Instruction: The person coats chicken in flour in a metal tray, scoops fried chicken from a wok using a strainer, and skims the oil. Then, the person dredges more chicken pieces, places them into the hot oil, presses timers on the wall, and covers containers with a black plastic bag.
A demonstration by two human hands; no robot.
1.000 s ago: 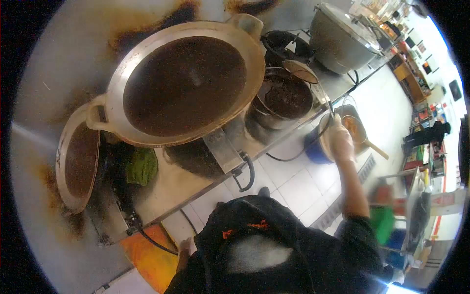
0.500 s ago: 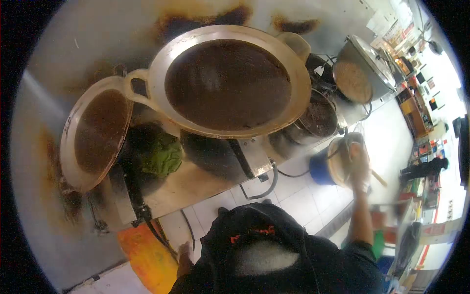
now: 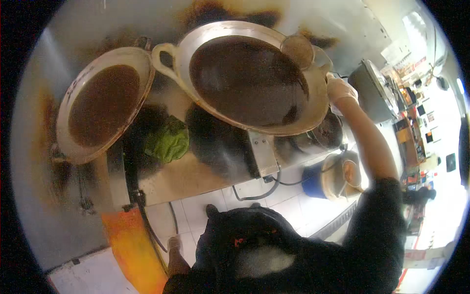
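The big wok (image 3: 183,73) is dull, pale metal, wide and round-lipped, with a thick loop handle at its left and a crusted brown edge. Its dark brown liquid (image 3: 245,81) has a smooth, faintly glossy surface. To its left a second wok (image 3: 66,115), of the same worn metal, stands tilted on the counter with browner contents. A crumpled green thing (image 3: 169,139) – cloth or leaf, I cannot tell – lies in soft folds below, between the two. The steel wall (image 3: 127,24) behind is brushed grey, scorched rust-brown in patches.

The right hand (image 3: 341,92), in a thin, wrinkled, see-through glove, is closed around the handle of a strainer (image 3: 297,51) just beside the big wok's right end. The strainer's round, grainy tan head overlaps the wok's upper right rim in this view. The left hand (image 3: 174,243) hangs low near an orange-yellow panel (image 3: 134,245); its grip cannot be made out.

Half a second ago the right hand appeared lower, over the bucket (image 3: 313,181), with the strainer's head in front of the lidded pot (image 3: 372,90); now both appear at the wok – the left hand is still down.
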